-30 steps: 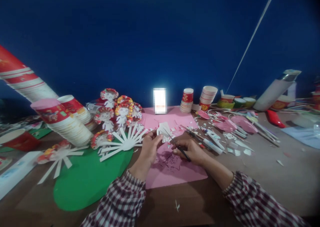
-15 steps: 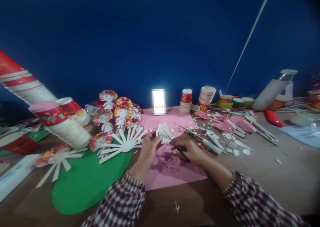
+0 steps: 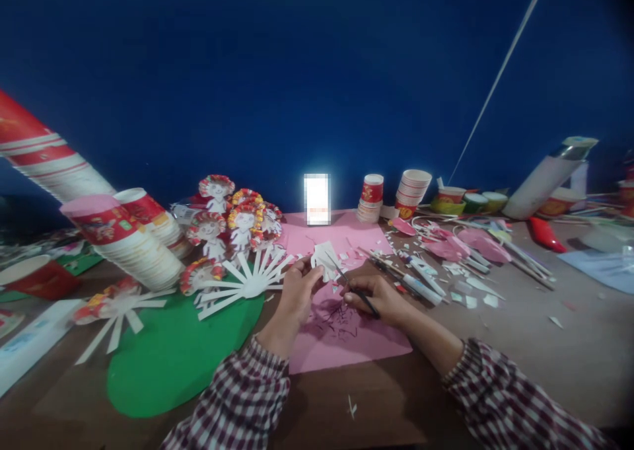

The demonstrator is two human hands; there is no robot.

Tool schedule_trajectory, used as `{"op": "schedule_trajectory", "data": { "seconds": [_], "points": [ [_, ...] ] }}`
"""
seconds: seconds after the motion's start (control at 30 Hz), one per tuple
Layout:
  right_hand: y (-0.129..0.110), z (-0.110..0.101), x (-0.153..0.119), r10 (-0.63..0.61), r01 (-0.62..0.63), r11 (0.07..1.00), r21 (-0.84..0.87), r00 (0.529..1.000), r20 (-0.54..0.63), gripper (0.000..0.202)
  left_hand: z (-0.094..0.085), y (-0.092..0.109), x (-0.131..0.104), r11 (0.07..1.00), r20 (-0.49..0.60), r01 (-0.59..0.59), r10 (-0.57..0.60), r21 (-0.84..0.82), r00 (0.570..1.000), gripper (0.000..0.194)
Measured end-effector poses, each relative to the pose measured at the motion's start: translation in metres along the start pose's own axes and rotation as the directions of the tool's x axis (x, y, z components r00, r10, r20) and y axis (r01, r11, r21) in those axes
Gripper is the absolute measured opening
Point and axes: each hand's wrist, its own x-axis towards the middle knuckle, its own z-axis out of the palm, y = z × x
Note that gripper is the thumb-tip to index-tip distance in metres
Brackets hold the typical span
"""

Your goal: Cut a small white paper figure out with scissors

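My left hand (image 3: 300,287) pinches a small piece of white paper (image 3: 324,257) between thumb and fingers. Closed around the dark handles of a pair of scissors (image 3: 365,300) is my right hand (image 3: 379,296). The blades point up and left and meet the paper's lower right edge; whether they are parted is hard to make out. Beneath both hands lies a pink sheet (image 3: 356,351) with dark scribbled lines. To the left, a white fan-cut paper piece (image 3: 255,286) rests partly on a green sheet (image 3: 183,357).
Leaning stacks of paper cups (image 3: 133,252) stand at left, beside several paper figures with red-and-yellow frills (image 3: 242,222). Pens (image 3: 421,288), paper scraps (image 3: 473,301) and pink cutouts (image 3: 480,244) cover the right side. Two cup stacks (image 3: 371,199) stand at the back near a glowing, pixelated rectangle (image 3: 317,200).
The view has shifted slightly. The white paper is tilted a little differently in my left hand, and the scissors stay at its edge in my right hand.
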Motion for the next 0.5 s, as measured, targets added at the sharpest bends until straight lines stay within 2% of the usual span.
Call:
{"op": "schedule_trajectory", "data": {
  "seconds": [0.5],
  "points": [
    [-0.0012, 0.0004, 0.0001, 0.004, -0.004, 1.000, -0.019, 1.000, -0.009, 0.042, -0.0025, -0.0038, 0.0028, 1.000, 0.004, -0.003, 0.003, -0.003, 1.000, 0.034]
  ]
}}
